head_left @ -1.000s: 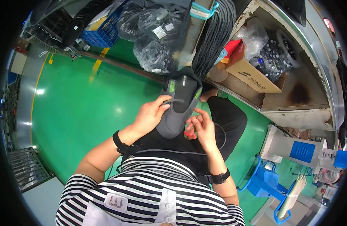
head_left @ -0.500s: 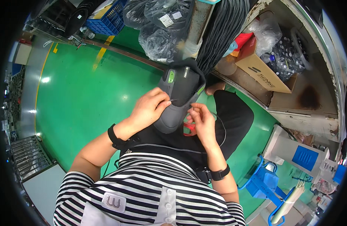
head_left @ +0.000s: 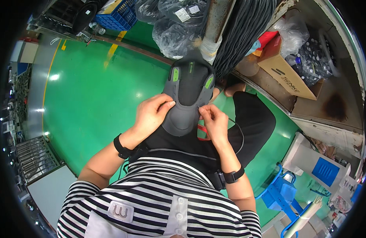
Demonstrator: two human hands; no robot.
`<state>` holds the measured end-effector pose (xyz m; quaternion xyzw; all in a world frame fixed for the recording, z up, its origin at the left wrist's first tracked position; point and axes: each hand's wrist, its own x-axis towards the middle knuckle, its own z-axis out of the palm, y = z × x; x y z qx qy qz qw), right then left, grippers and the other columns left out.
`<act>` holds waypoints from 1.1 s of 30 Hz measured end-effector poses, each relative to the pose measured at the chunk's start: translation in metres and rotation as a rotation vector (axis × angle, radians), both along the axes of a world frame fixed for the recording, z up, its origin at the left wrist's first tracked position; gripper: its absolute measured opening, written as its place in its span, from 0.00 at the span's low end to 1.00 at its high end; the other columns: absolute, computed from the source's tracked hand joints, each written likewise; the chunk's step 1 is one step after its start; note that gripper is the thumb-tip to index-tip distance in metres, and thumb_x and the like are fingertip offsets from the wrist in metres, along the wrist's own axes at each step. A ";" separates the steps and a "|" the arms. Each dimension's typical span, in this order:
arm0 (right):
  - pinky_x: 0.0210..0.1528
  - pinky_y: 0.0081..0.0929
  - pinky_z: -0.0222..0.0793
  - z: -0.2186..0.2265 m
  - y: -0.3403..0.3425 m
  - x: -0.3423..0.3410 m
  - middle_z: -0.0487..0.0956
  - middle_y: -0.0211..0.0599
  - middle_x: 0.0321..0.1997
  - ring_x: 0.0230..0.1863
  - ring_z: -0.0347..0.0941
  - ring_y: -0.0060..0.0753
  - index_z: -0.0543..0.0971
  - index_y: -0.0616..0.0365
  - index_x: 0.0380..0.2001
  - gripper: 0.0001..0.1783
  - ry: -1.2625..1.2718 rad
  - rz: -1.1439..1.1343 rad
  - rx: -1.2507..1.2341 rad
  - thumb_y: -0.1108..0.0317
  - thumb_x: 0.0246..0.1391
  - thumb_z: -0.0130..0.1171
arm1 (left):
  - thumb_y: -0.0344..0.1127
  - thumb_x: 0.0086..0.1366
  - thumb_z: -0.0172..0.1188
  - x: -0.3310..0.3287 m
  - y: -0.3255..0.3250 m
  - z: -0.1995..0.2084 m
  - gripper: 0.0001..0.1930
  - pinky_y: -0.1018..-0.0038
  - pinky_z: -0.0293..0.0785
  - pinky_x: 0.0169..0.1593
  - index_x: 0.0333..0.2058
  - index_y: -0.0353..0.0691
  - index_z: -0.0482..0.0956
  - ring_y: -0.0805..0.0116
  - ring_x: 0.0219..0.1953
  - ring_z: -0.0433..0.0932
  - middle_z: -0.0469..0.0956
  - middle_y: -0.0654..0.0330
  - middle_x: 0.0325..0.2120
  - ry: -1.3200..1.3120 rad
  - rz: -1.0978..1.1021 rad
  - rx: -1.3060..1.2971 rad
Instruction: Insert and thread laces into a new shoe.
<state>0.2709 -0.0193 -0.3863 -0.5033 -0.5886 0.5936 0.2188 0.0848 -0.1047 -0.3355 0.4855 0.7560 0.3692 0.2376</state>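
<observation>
Shoe [head_left: 187,95]: matt dark grey throughout; toe cap [head_left: 181,121] smooth, rubbery finish; tongue [head_left: 189,81] of fine-textured cloth; green inserts [head_left: 175,74] of smooth bright plastic. Shirt [head_left: 159,188]: ribbed striped knit. Trousers [head_left: 252,125]: soft black cloth, no sheen. Floor [head_left: 95,107]: smooth glossy green coating, lamp reflections sharp on it. Bags [head_left: 173,37]: thin clear plastic film, crinkled, shiny. Crate [head_left: 118,18]: hard blue plastic. Post [head_left: 218,18]: metal, rough and brown with rust. Carton [head_left: 286,75]: plain matt brown cardboard. Cabinet [head_left: 326,130]: painted metal, coating chipped and flaking. Cords [head_left: 246,33]: matt, dark, probably textile; weave too small to confirm.
</observation>
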 end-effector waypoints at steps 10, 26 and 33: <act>0.26 0.36 0.72 0.009 0.014 -0.019 0.76 0.42 0.23 0.24 0.77 0.44 0.72 0.59 0.24 0.06 -0.402 0.389 0.930 0.77 0.41 0.59 | 0.36 0.56 0.63 -0.012 0.013 0.024 0.08 0.66 0.63 0.40 0.21 0.43 0.77 0.63 0.28 0.72 0.74 0.63 0.21 0.729 -0.287 -0.012; 0.47 0.32 0.66 0.054 0.077 -0.013 0.74 0.29 0.44 0.51 0.67 0.35 0.78 0.52 0.33 0.21 -0.158 0.809 1.344 0.65 0.29 0.71 | 0.36 0.49 0.66 -0.030 0.047 0.032 0.12 0.65 0.67 0.51 0.34 0.45 0.78 0.63 0.53 0.69 0.72 0.61 0.41 0.720 -0.882 -0.043; 0.41 0.33 0.63 0.051 0.068 0.020 0.71 0.27 0.33 0.45 0.67 0.34 0.76 0.52 0.24 0.16 -0.192 0.935 1.111 0.65 0.28 0.72 | 0.33 0.44 0.71 -0.019 0.095 0.045 0.15 0.64 0.70 0.42 0.29 0.39 0.75 0.59 0.41 0.70 0.73 0.62 0.31 0.415 -1.248 -0.213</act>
